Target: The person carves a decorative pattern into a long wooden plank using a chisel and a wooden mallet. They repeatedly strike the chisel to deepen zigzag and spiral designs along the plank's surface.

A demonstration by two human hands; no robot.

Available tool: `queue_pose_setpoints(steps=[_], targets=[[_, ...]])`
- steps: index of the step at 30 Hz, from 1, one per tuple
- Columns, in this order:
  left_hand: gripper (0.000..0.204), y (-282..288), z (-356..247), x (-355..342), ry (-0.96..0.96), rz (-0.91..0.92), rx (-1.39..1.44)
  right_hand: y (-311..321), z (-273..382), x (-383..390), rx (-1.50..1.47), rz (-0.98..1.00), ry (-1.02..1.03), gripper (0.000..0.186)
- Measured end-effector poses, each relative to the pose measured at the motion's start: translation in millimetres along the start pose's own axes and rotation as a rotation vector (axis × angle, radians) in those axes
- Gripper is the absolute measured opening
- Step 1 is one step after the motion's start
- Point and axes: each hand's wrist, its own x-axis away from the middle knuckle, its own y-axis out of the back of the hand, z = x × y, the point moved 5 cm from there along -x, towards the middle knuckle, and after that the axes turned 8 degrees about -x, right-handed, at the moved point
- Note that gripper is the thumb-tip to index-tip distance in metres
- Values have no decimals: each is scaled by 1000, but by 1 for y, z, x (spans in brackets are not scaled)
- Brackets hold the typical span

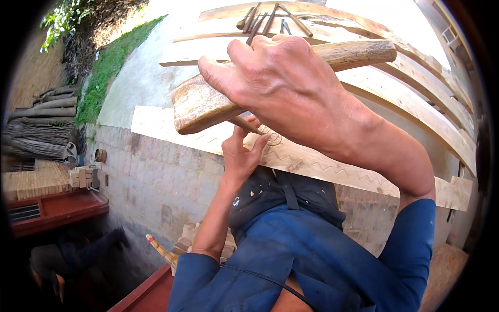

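Observation:
My right hand point(293, 78) is closed round a worn wooden mallet point(201, 106). The mallet's thick head points left and its handle sticks out to the right, above my left hand. In the fingers of my left hand point(240, 155) is a thin chisel point(246, 125), slanting down toward a long pale board point(317, 165). The mallet hides the chisel's upper end. By the chisel's lower end, carved or marked rings point(273, 138) show on the wood. A zigzag line runs along the board to the right.
Several chisels or similar tools point(270, 22) lie on planks beyond my hands. More long planks point(416, 93) spread to the right. At the left are stacked logs point(52, 111) and small wooden blocks point(83, 178). Another person point(73, 260) is in shadow at lower left.

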Motion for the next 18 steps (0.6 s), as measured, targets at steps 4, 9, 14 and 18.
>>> queue_pose_setpoints(steps=[4, 9, 14, 18], targets=[[17, 5, -12, -41, 275, 13, 878, 1, -3, 5, -39, -23, -6, 40], [36, -13, -7, -49, 264, 69, 980, 14, -15, 1, -97, -2, -5, 53], [51, -17, -19, -54, 235, 44, 904, 52, -60, -4, -918, -442, -214, 33], [50, -17, -26, -54, 268, -13, 881, -4, -36, 11, -185, -18, 49, 12]])
